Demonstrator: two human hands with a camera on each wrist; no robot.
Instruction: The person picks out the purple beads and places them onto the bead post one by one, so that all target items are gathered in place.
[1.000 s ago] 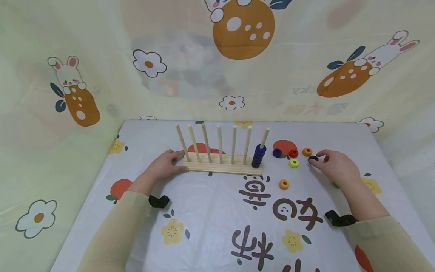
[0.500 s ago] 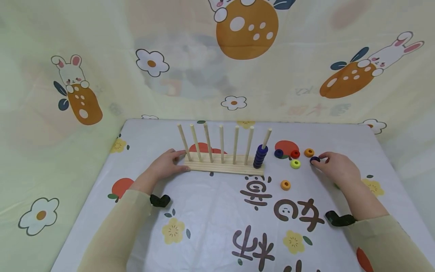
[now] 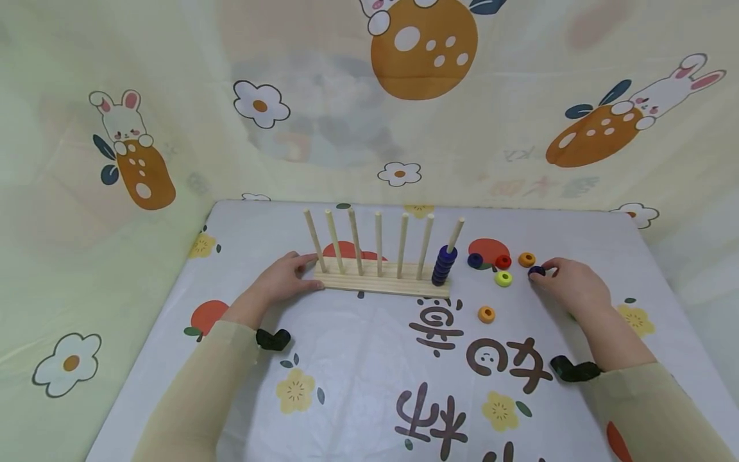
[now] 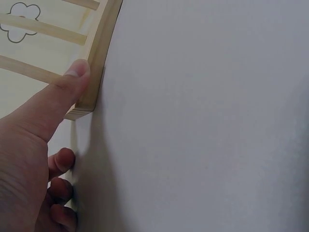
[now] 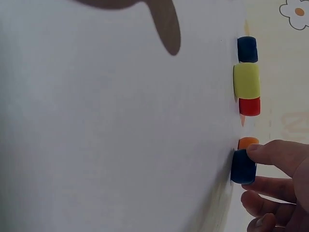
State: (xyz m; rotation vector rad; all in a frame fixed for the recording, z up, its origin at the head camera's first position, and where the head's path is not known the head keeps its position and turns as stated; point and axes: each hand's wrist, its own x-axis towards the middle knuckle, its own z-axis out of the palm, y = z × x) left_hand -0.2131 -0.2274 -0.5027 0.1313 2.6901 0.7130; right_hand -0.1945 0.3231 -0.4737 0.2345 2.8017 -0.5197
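Observation:
A wooden peg rack [image 3: 381,282] with a row of upright pegs stands toward the back of the table. Its rightmost peg carries a stack of dark blue beads [image 3: 443,266]; the other pegs are bare. My left hand [image 3: 283,280] grips the rack's left end, thumb on the front edge, as the left wrist view also shows. To the right, my right hand [image 3: 577,284] pinches a dark blue bead [image 5: 244,166] between thumb and finger, low at the tabletop. Close by lie a red bead [image 3: 503,262], a yellow-green bead [image 3: 503,278] and another blue bead [image 3: 475,260].
One orange bead [image 3: 526,259] sits just behind the pinched bead, and a second orange bead [image 3: 487,314] lies nearer the front. The table wears a white printed cloth [image 3: 346,372]. A patterned curtain [image 3: 323,147] rises behind the table's back edge.
The whole head view has shifted slightly to the right. Both hands keep their places against the rack and the blue bead.

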